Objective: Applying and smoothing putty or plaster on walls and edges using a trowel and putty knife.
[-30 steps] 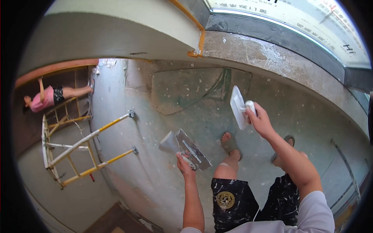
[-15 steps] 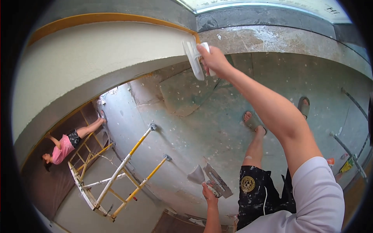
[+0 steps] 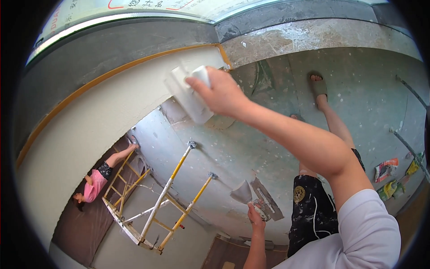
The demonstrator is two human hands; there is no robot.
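My right hand (image 3: 222, 92) is closed around the white handle of a plastering trowel (image 3: 188, 101), whose pale blade is smeared by motion. The trowel is up against or just off the cream plastered wall (image 3: 121, 87), near its end; I cannot tell if it touches. Lower down, my left hand (image 3: 256, 218) grips a putty knife (image 3: 242, 193) with a wide metal blade. A steel trowel (image 3: 267, 196) with a long, plaster-marked blade is held together with it. The fingers of the left hand are partly hidden by the tools.
Yellow tape (image 3: 112, 74) edges the wall under a grey window frame. A yellow and white scaffold (image 3: 172, 179) stands at lower left. Beyond it is another person (image 3: 95, 184) in a pink top. Bags (image 3: 386, 169) and metal poles lie at right on the splattered floor (image 3: 358, 98).
My right hand has swept the plastering trowel leftward and slightly down along the wall. My feet have shifted in a step, and the view has turned. The left hand keeps its tools.
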